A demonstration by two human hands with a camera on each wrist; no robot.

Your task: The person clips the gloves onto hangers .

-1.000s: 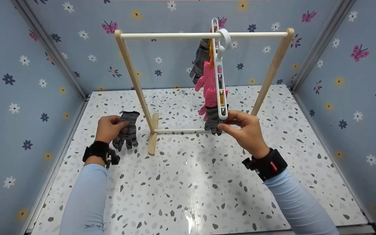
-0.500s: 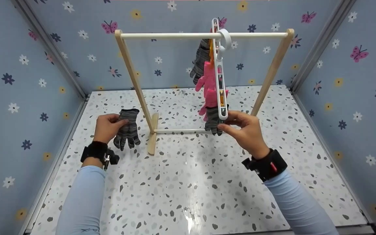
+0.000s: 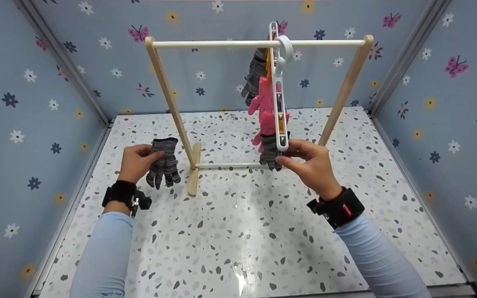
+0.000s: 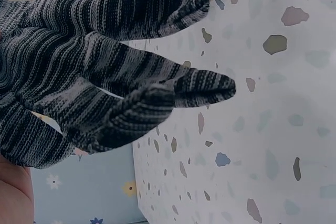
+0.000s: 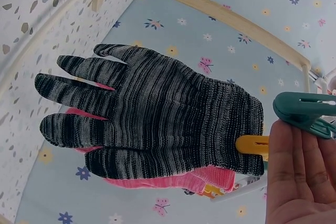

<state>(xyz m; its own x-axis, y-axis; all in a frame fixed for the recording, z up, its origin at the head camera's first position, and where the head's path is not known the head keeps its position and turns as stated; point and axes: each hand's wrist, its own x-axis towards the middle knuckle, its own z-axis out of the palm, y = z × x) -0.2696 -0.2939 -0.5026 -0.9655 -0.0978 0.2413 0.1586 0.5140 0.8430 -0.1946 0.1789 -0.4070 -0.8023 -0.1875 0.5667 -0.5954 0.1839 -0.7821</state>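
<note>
My left hand (image 3: 137,161) pinches a grey-and-black striped knit glove (image 3: 165,159) near its cuff, its fingers dangling downward; in the left wrist view the striped glove (image 4: 79,45) fills the upper left. My right hand (image 3: 313,165) is at the near end of a white clip hanger (image 3: 278,82), its fingers and thumb pinching a green clip (image 5: 302,108). Beside that clip, a yellow clip (image 5: 252,144) grips the cuff of another striped glove (image 5: 163,114), which hangs from the hanger. The right thumb is hidden in the right wrist view.
The hanger hooks over the white top bar (image 3: 218,44) of a wooden rack. Farther back on it hang pink gloves (image 3: 265,99) and another grey glove (image 3: 255,78). The rack's left post (image 3: 172,103) stands between my hands. Flowered panels (image 3: 35,124) enclose the speckled table (image 3: 205,248).
My left hand has risen slightly, and the glove in it has swung a little to the right with its fingers more spread. My right hand stays at the hanger's near end.
</note>
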